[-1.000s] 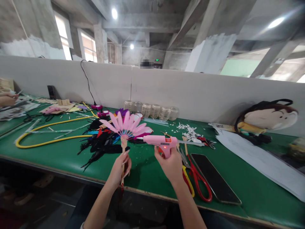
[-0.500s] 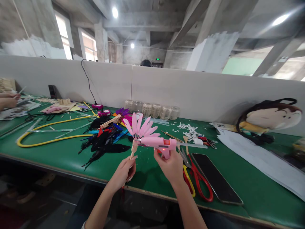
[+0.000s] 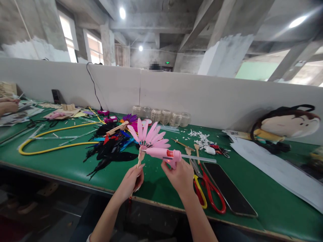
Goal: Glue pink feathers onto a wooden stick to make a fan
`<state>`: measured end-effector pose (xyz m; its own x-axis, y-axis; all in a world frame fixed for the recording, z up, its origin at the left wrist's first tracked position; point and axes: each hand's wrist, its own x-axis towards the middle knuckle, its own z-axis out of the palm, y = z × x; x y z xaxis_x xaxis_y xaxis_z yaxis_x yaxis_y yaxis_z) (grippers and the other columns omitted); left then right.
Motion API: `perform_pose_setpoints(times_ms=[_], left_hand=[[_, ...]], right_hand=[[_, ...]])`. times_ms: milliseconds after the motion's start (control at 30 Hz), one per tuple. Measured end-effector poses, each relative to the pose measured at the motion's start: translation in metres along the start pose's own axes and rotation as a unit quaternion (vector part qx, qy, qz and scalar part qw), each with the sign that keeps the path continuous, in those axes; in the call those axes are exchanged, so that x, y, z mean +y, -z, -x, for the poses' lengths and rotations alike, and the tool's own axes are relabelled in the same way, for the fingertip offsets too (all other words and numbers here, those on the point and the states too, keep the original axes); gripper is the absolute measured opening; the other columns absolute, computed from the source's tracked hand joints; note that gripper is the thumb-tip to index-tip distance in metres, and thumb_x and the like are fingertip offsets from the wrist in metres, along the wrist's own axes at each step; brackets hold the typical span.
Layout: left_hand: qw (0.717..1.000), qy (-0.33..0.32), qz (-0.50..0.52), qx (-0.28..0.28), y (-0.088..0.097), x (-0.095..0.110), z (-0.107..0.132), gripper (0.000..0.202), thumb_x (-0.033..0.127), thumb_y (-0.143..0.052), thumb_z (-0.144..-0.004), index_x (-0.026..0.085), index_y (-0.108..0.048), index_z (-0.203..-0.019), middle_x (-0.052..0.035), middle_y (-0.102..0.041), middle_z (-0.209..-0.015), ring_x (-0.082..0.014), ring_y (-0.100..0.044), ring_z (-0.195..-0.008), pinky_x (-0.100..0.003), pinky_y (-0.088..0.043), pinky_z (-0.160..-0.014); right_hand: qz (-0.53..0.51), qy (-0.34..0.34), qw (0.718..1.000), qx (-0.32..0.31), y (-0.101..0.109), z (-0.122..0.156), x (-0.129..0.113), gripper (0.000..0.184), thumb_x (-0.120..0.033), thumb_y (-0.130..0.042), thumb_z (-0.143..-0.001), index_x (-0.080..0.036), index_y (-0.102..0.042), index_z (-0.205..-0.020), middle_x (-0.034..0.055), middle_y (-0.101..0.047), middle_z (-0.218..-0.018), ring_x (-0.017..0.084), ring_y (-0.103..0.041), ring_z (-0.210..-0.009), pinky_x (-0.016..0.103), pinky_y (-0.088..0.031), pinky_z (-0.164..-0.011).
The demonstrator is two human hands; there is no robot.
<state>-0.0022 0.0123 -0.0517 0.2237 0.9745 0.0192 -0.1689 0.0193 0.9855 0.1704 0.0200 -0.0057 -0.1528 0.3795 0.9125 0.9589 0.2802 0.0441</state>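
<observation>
My left hand [image 3: 132, 179] is closed round the wooden handle of a pink feather fan [image 3: 149, 136], which stands upright with its feathers spread. In my right hand [image 3: 180, 176] is a pink hot glue gun [image 3: 161, 154], with a clear glue stick [image 3: 200, 158] poking out of its back end. The gun's nozzle points left and meets the fan's wooden part just below the feather bases; whether glue is coming out is too small to tell. Left of the fan lies a pile of black feathers [image 3: 111, 159], with coloured feathers and wooden sticks [image 3: 116, 129] on top.
Scissors with red handles [image 3: 210, 190], yellow-handled scissors [image 3: 200, 191] and a phone [image 3: 229, 188] lie right of my right hand. Several glass jars [image 3: 165, 117] line the partition. A yellow tube [image 3: 60, 129] curves across the left. Another person's hand [image 3: 8, 106] shows at far left.
The glue gun has moved slightly left and down, its body now tilting down toward the right. The fan has shifted a little left in my left hand.
</observation>
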Motion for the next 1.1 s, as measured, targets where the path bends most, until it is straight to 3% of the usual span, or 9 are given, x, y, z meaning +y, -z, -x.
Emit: perform_pose_setpoints(times_ms=[167,267,400,567,800,867,967,1033,1100], left_hand=[[1.0,-0.007,-0.001,-0.003,0.001,-0.001,0.0,0.042,0.054,-0.042,-0.076,0.02,-0.037,-0.052,0.008,-0.036,-0.027,-0.0047,-0.026,-0.022,-0.018,-0.016,-0.026],[1.0,-0.012,0.002,0.001,0.0,0.0,0.0,0.041,0.053,-0.042,-0.076,0.02,-0.036,-0.053,0.0084,-0.035,-0.027,-0.0047,-0.026,-0.022,-0.019,-0.017,-0.027],[1.0,-0.011,0.005,0.002,0.0,0.003,0.001,0.04,0.052,-0.042,-0.077,0.02,-0.038,-0.054,0.0087,-0.037,-0.028,-0.0049,-0.027,-0.022,-0.019,-0.017,-0.027],[0.998,-0.018,0.06,0.011,0.002,-0.002,-0.002,0.04,0.053,-0.049,-0.073,0.02,-0.035,-0.053,0.0082,-0.04,-0.027,-0.005,-0.027,-0.022,-0.019,-0.017,-0.027],[0.989,-0.044,0.134,0.041,0.008,0.004,-0.003,0.041,0.052,-0.045,-0.074,0.022,-0.029,-0.051,0.0094,-0.034,-0.029,-0.005,-0.026,-0.025,-0.018,-0.025,-0.03],[0.979,-0.054,0.188,0.067,0.009,0.01,0.0,0.04,0.048,-0.045,-0.076,0.021,-0.027,-0.051,0.0097,-0.031,-0.031,-0.0048,-0.025,-0.027,-0.018,-0.028,-0.033],[0.965,-0.05,0.248,0.075,0.009,0.015,0.003,0.038,0.042,-0.05,-0.075,0.021,-0.03,-0.05,0.009,-0.032,-0.032,-0.0048,-0.026,-0.029,-0.017,-0.029,-0.034],[0.964,-0.045,0.256,0.059,0.008,0.015,0.004,0.038,0.041,-0.051,-0.075,0.02,-0.032,-0.05,0.0084,-0.034,-0.032,-0.0051,-0.028,-0.029,-0.017,-0.029,-0.034],[0.963,-0.043,0.263,0.049,0.008,0.015,0.003,0.037,0.04,-0.052,-0.074,0.02,-0.033,-0.049,0.0084,-0.033,-0.032,-0.005,-0.028,-0.029,-0.017,-0.03,-0.034]], right_hand=[[0.019,0.008,1.0,-0.003,-0.001,0.001,0.0,0.03,-0.039,-0.039,-0.08,-0.015,-0.052,-0.068,0.0021,-0.054,-0.046,0.017,-0.053,-0.044,0.025,-0.035,-0.044],[0.022,0.013,1.0,-0.009,-0.001,0.001,-0.002,0.029,-0.037,-0.039,-0.08,-0.013,-0.055,-0.076,0.0039,-0.057,-0.052,0.017,-0.055,-0.048,0.025,-0.036,-0.047],[0.001,-0.004,0.997,-0.083,0.004,-0.001,-0.004,0.025,-0.033,-0.043,-0.077,-0.014,-0.056,-0.087,0.0039,-0.061,-0.06,0.016,-0.056,-0.053,0.024,-0.032,-0.048],[-0.015,-0.02,0.99,-0.137,0.012,-0.007,-0.009,0.015,-0.03,-0.051,-0.071,-0.018,-0.055,-0.079,0.0018,-0.062,-0.063,0.016,-0.055,-0.055,0.024,-0.029,-0.049],[-0.01,0.03,0.981,-0.191,0.015,-0.008,0.001,0.013,-0.029,-0.051,-0.07,-0.021,-0.058,-0.079,0.0007,-0.058,-0.058,0.016,-0.054,-0.057,0.024,-0.028,-0.051],[0.003,-0.007,0.979,-0.202,0.013,-0.007,0.007,0.019,-0.032,-0.051,-0.07,-0.021,-0.058,-0.083,0.0014,-0.059,-0.059,0.017,-0.055,-0.057,0.024,-0.029,-0.051],[0.021,-0.131,0.976,-0.173,0.011,-0.008,0.017,0.036,-0.041,-0.049,-0.071,-0.015,-0.056,-0.096,0.0058,-0.061,-0.065,0.021,-0.057,-0.06,0.026,-0.034,-0.053],[0.013,-0.228,0.956,-0.183,0.011,-0.011,0.024,0.046,-0.047,-0.045,-0.073,-0.012,-0.052,-0.103,0.0072,-0.061,-0.065,0.022,-0.057,-0.06,0.026,-0.035,-0.051],[-0.004,-0.307,0.921,-0.239,0.014,-0.015,0.032,0.047,-0.049,-0.044,-0.074,-0.013,-0.051,-0.102,0.0065,-0.06,-0.065,0.021,-0.057,-0.057,0.026,-0.036,-0.05]])
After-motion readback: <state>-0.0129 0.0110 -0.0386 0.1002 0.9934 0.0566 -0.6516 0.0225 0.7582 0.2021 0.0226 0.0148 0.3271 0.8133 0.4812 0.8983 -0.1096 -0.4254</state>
